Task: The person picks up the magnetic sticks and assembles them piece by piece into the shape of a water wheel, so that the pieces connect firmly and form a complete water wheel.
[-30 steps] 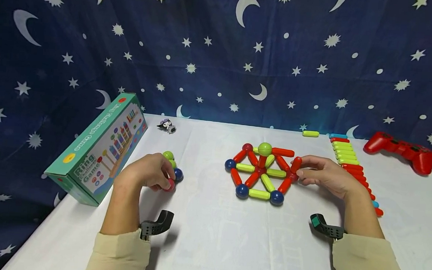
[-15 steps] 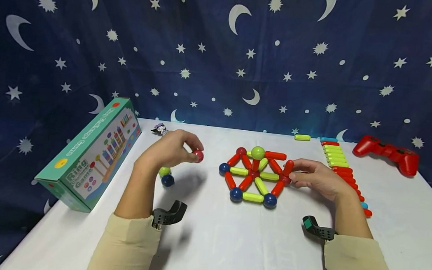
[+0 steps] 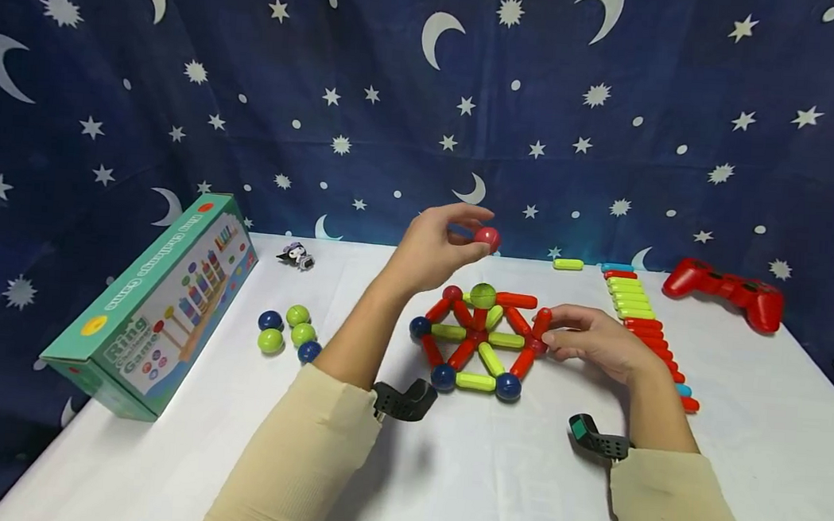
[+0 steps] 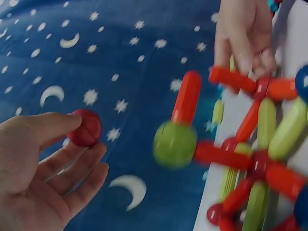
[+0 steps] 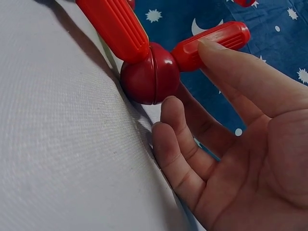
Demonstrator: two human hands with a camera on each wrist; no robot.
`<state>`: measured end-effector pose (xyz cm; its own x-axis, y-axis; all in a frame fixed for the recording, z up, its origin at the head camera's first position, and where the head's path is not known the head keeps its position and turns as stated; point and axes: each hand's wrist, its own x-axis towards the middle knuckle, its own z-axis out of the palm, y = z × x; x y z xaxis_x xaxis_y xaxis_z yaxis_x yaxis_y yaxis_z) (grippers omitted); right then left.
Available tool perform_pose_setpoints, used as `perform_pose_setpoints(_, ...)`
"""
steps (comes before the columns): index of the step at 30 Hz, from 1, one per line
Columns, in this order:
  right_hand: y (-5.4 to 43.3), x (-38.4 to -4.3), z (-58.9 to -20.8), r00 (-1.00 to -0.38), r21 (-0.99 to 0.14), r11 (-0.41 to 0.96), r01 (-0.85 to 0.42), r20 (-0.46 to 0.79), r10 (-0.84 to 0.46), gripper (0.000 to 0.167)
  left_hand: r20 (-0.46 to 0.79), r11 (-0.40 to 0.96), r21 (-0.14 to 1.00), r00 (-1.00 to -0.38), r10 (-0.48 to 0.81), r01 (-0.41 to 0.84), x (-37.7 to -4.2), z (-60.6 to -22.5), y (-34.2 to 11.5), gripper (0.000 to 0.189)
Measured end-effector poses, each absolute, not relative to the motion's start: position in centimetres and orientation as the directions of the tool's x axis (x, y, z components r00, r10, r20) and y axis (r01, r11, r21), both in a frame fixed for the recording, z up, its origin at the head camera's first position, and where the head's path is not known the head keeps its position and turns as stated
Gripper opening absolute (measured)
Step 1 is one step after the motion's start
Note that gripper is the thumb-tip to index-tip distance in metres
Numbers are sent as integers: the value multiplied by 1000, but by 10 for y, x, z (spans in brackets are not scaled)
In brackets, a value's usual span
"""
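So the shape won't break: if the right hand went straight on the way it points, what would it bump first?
Probably the red corner ball of the shape, just ahead of the right hand, which pinches the red stick joined to that ball. Any gap is hard to judge.

Light is brightening the tabletop (image 3: 519, 474); shadow is falling beside the left sleeve (image 3: 305, 453); wrist views are looking dimmer.

On the white cloth-covered table (image 3: 511, 473) I see a red-lime-and-blue ball-and-rod wheel (image 3: 479, 338); around it, five green and blue balls (image 3: 302, 334) and a green cardboard box (image 3: 159, 308) towards nine o'clock, a black-and-purple figurine (image 3: 295, 255) at ten, a red gamepad (image 3: 725, 292) at two, red-lime-and-blue rods (image 3: 646, 333) at three.
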<state>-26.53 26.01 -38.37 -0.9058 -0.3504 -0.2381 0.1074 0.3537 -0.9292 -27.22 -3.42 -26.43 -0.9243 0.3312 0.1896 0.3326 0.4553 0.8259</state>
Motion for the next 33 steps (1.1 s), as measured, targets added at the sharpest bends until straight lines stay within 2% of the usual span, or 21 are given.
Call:
perform_pose_setpoints(6,259,-267,-383,-902,-943,315,108,-226,-368,47,187,473,778,-871,454,413,-269,-269,16,37)
perform_pose_setpoints(13,260,-267,-386,-905,-941,329,82,-208,-371,52,122,616,529,-771,626,584,-265,-277,47,35)
perform_pose_setpoints(17,260,-267,-387,-906,-938,335,87,-215,-365,48,93,629,474,-745,660,616,-263,-283,49,35)
perform_pose_setpoints(21,259,-268,-386,-908,-939,333,89,-214,-360,47,80,640,441,-737,671,630,-262,-287,48,32)
perform_pose_setpoints(28,258,-269,-386,-904,-940,328,93,-217,-368,44,70,680,394,-758,648,618,-264,-289,47,33)
perform_pose_setpoints(33,259,-267,-387,-905,-941,325,96,-219,-366,50,57,719,357,-782,620,596,-264,-291,44,39)
